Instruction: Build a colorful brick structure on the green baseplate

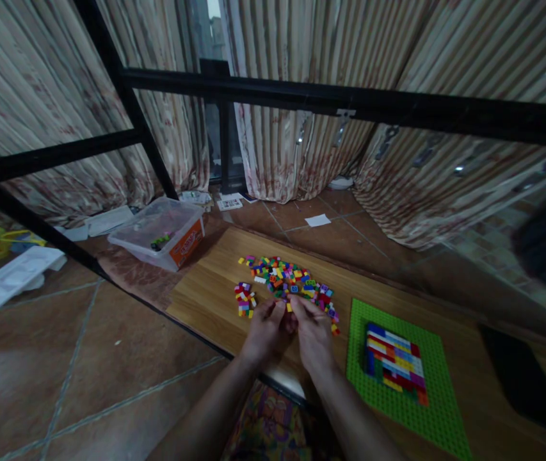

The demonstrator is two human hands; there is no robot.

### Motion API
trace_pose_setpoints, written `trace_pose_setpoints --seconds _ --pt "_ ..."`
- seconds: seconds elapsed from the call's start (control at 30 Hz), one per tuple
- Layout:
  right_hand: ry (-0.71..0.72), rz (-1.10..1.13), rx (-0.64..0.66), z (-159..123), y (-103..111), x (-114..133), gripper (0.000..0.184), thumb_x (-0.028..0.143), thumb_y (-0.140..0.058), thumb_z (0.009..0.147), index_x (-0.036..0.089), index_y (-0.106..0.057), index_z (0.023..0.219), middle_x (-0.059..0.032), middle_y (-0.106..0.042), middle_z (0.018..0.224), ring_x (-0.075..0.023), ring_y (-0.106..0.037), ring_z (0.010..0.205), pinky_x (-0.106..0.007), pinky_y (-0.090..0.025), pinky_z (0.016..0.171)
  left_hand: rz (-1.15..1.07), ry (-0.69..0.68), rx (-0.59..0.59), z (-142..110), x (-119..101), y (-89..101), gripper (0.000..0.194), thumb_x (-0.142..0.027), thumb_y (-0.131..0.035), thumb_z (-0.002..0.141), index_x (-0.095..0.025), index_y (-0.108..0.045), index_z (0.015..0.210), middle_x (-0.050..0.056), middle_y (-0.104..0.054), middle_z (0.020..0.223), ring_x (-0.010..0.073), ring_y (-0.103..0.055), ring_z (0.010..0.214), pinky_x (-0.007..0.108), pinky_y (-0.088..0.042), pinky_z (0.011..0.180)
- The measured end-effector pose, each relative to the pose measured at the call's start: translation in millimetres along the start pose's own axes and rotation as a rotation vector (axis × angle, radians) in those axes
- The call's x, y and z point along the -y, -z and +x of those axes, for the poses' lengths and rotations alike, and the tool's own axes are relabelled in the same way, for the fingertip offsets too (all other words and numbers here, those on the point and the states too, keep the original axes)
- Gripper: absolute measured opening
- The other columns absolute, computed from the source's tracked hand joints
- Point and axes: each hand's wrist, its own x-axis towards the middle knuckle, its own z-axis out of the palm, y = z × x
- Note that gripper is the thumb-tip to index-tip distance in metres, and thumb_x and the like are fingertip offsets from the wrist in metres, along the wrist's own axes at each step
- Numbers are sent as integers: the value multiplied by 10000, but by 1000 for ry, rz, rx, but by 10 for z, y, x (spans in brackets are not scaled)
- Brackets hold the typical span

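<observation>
My left hand and my right hand meet over the near edge of the wooden tabletop. A small yellow toy brick shows at the fingertips of my right hand, which are pinched on it. The fingers of my left hand are closed right beside it; what they hold is hidden. Just beyond both hands spreads a pile of loose coloured bricks. A smaller cluster of bricks lies left of the pile. To the right, a multicoloured block of joined bricks sits on a green baseplate.
A clear plastic tub with an orange label stands on the floor beyond the table's left end. Black metal bars cross in front of striped curtains. A dark flat object lies right of the baseplate. White packaging rests at far left.
</observation>
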Motion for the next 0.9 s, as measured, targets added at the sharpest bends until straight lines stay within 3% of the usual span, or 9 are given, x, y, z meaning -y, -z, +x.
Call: trace_pose_setpoints --seconds 0.1,0.2,0.27,0.37,0.47,0.57,0.63,0.73,0.9 --pt "21 -169 -8 167 79 -19 404 520 -633 728 171 -723 911 -16 -670 619 -140 -541 474 -254 -415 439 -125 84 3 26 -41 43 251 -367 -671 753 -120 -629 777 6 -591 603 81 -515 488 204 -437 512" --pt "208 -492 -1 360 198 -28 320 451 -614 752 200 -730 913 -53 -722 838 -194 -643 734 -318 -504 680 -245 192 -11 17 -116 82 179 -265 -623 806 -116 -649 904 19 -607 674 74 -528 512 215 -490 556" --pt "318 -691 32 439 253 -14 271 392 -604 761 210 -734 914 -63 -716 908 -206 -643 828 -359 -489 801 -267 220 -1 1 -159 96 167 -227 -580 836 -120 -651 942 24 -609 695 71 -530 517 211 -500 559" --pt "377 -819 67 435 263 42 273 357 -581 785 216 -726 968 -69 -701 937 -205 -637 847 -378 -481 830 -276 216 5 -15 -190 100 168 -226 -569 839 -132 -642 959 18 -601 708 70 -525 518 195 -488 532" --pt "384 -714 150 328 203 120 280 381 -550 826 225 -714 991 -61 -696 940 -190 -640 850 -336 -500 786 -284 206 20 -11 -181 103 169 -265 -621 804 -148 -616 925 -9 -569 676 55 -468 472 188 -462 501" --pt "298 -552 328 205 122 190 287 392 -557 835 214 -699 1009 -32 -680 787 -157 -635 674 -276 -511 634 -288 214 66 1 -151 111 210 -335 -657 774 -150 -580 836 -41 -506 608 32 -363 406 171 -392 438" --pt "270 -504 373 144 82 217 256 382 -574 828 208 -707 961 -19 -662 742 -136 -612 579 -254 -495 561 -293 233 101 3 -132 114 245 -369 -657 770 -148 -552 778 -54 -463 577 24 -308 385 163 -335 402" --pt "265 -449 340 96 59 208 231 384 -581 822 200 -713 866 -29 -674 783 -127 -607 543 -243 -478 515 -313 266 145 -4 -120 112 235 -358 -645 779 -150 -537 781 -63 -430 562 20 -272 380 156 -294 388" --pt "115 -292 222 159 125 109 312 449 -576 806 190 -705 921 -12 -677 633 -170 -622 540 -275 -485 513 -397 284 165 -24 -139 118 194 -268 -640 785 -150 -548 909 -69 -442 584 9 -260 385 150 -330 426"
